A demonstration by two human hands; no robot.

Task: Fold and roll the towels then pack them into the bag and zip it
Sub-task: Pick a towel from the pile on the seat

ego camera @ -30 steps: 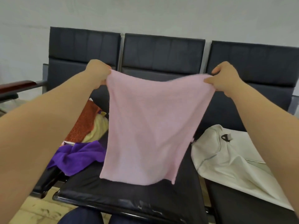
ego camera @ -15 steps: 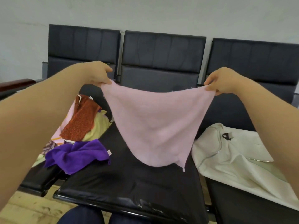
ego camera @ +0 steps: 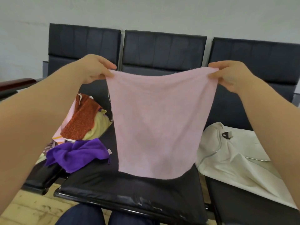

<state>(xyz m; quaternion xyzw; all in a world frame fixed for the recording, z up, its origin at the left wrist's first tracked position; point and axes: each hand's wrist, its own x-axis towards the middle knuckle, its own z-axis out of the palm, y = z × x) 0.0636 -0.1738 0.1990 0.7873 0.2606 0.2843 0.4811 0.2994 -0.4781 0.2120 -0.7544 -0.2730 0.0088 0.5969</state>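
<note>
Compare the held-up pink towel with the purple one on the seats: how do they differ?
The pale pink terry towel hangs spread flat, pinched at its top corners by the left hand and right hand; the deep purple cloth towel lies crumpled and untouched on the black padded bench. Purple shows a white tag; pink shows none. Both are not yet rolled.

The place looked like a waiting area or lobby rather than a home. A row of three linked seats (ego camera: 164,51) stood against a plain pale wall (ego camera: 146,12). Each had a black padded backrest and seat pad, and grey metal uprights (ego camera: 122,51) joined them as in public bench seating. A dark red wooden armrest (ego camera: 17,82) capped the left end. The middle seat pad (ego camera: 129,190) was scuffed at its front edge, and the floor (ego camera: 29,208) beneath was worn, yellowish and stained.
</note>
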